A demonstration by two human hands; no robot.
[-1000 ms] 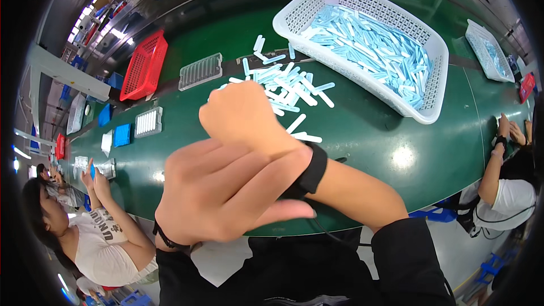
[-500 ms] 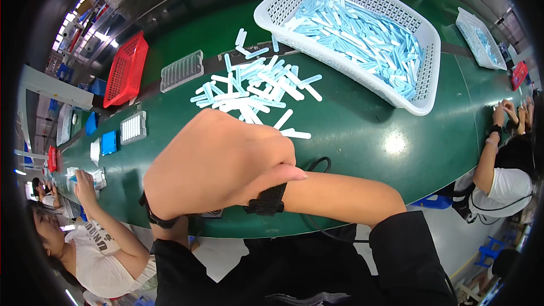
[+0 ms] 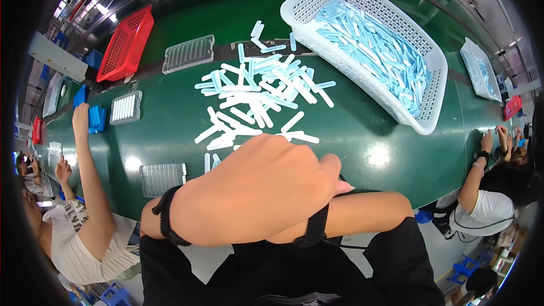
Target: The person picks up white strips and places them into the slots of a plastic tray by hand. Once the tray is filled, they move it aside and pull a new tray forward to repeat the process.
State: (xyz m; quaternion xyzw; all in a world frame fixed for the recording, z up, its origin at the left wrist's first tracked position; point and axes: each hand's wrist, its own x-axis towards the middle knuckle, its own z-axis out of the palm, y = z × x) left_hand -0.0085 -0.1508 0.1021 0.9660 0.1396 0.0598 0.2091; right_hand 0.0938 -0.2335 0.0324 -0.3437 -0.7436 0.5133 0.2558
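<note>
My left hand (image 3: 260, 187) lies across the front of my body, its back facing up, over my right wrist. Its fingers are curled, one tip showing beside a bit of black; what they grip is hidden. Of my right hand (image 3: 288, 234) only a sliver shows beneath the left, with its fingers hidden. A black strap (image 3: 317, 224) circles the right wrist, and another black band (image 3: 165, 215) the left. Just beyond lies a loose pile of short round-ended sticks (image 3: 263, 90), light blue and white, like small nail files.
A white basket (image 3: 362, 71) full of such sticks stands at the back right. Left are a red basket (image 3: 126, 42), clear ribbed trays (image 3: 188, 54) (image 3: 163, 179), a tray (image 3: 126, 107) of white sticks and blue pieces (image 3: 97, 119). People sit at both sides; the left one's arm (image 3: 89, 164) reaches over the table.
My left hand has moved right across the right wrist. The view has shifted, uncovering more sticks and a near clear tray. The person on the left has stretched an arm forward to the blue pieces.
</note>
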